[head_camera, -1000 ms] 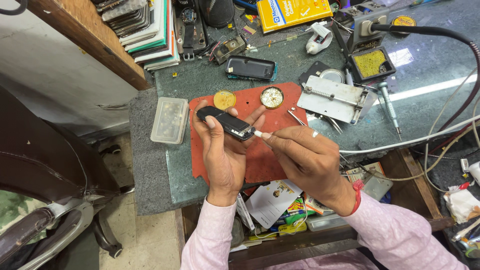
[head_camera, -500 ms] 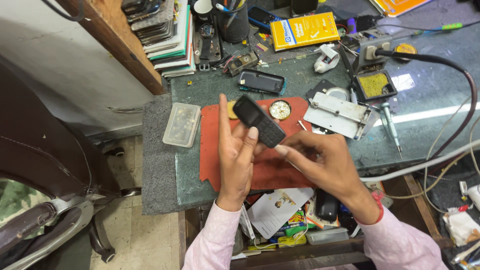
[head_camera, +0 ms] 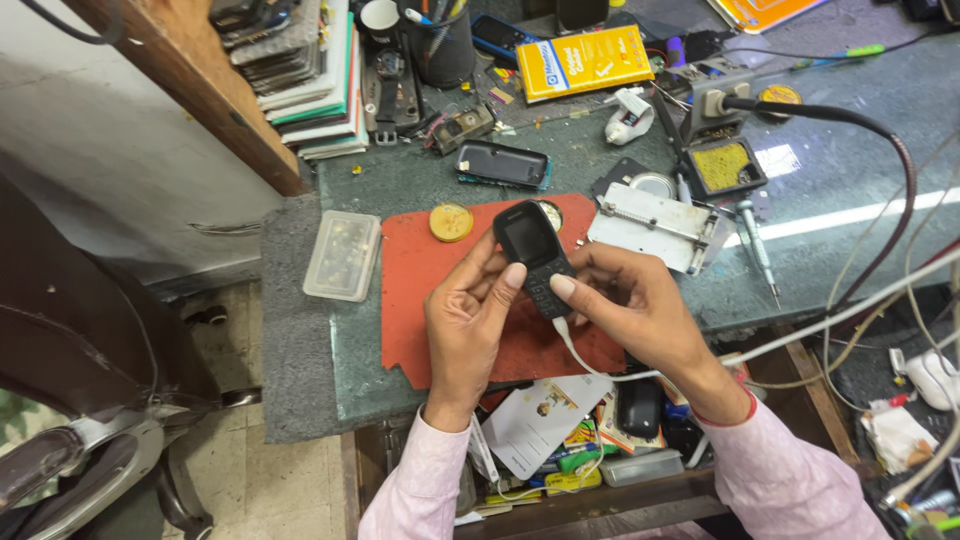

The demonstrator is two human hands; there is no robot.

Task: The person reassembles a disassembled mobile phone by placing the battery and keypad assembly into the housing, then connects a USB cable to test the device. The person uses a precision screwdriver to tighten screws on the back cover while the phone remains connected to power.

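Both hands grip a black phone (head_camera: 533, 255) over the red mat (head_camera: 440, 290) on the bench (head_camera: 820, 170). Left hand (head_camera: 465, 320) and right hand (head_camera: 635, 305) close their fingers on its sides. A white cable (head_camera: 590, 365) hangs from its lower end.

The keypad phone (head_camera: 534, 256) I hold looks like black plastic with a glossy screen. Under it lies a matt red rubber mat (head_camera: 440, 300) on polished green stone worktop (head_camera: 850, 160); right, a brushed metal board holder (head_camera: 655, 226).
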